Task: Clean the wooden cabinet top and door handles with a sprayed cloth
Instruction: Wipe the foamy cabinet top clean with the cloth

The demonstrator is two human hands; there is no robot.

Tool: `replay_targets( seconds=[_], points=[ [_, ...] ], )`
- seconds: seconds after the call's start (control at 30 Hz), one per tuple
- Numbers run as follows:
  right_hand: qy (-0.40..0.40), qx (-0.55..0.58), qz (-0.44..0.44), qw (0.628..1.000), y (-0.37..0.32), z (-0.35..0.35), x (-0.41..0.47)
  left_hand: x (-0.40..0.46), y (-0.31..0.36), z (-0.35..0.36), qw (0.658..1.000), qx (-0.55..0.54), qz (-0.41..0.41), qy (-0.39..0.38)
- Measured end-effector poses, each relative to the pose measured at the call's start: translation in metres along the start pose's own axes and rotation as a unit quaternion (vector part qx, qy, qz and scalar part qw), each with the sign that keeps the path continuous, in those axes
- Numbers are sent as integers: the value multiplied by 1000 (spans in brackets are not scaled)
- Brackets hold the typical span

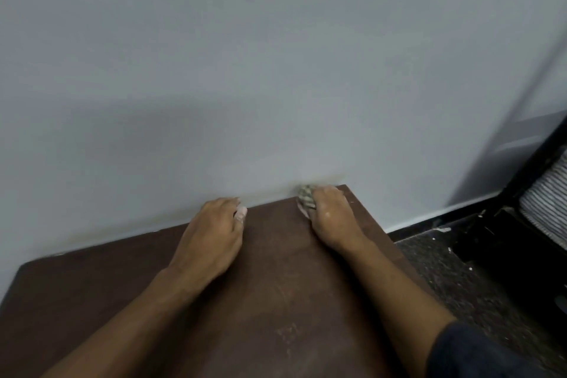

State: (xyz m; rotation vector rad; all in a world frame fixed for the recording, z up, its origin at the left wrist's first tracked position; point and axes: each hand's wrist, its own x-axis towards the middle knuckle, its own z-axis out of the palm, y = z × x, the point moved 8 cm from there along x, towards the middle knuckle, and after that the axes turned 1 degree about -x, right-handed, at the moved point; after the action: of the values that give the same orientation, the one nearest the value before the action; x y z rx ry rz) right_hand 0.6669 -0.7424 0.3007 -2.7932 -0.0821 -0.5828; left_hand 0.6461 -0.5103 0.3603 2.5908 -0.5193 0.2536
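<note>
Against the wall (pixel 276 71), on the cabinet top (pixel 276 285), the right hand (pixel 329 218) clutches the cloth (pixel 305 195) while the left hand (pixel 211 239) presses flat, fingers relaxed.

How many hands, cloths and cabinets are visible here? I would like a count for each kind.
Bare hand: 2, left hand and right hand
Crumpled greenish patterned cloth: 1
Dark brown wooden cabinet top: 1
Total: 4

No text, labels, brands, nos. or signs can be read anywhere; frame is blurred w/ motion.
</note>
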Motion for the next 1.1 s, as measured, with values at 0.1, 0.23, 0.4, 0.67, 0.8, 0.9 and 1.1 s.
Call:
replay_targets(
  seconds=[0.1,0.23,0.4,0.67,0.8,0.9,1.1],
  points=[
    [5,-54,31,998,-52,7,4,-5,-22,-13,1000,3,-23,15],
    [-20,112,-51,992,-187,31,-10,-9,-36,-19,999,-3,-41,33],
    [-120,139,-121,976,-216,44,-17,-21,-37,-22,999,-7,-30,31],
    [-18,13,31,999,-53,-14,-27,-51,-19,-19,1000,-27,5,-1],
    [-32,102,-78,991,-144,-20,-82,-59,-3,-11,999,-41,18,-7],
    [-78,141,-152,975,-163,-31,-111,-68,13,-3,998,-37,40,-16],
    [-50,35,35,998,-61,-39,-82,-84,28,3,998,-39,46,-31]
  ],
)
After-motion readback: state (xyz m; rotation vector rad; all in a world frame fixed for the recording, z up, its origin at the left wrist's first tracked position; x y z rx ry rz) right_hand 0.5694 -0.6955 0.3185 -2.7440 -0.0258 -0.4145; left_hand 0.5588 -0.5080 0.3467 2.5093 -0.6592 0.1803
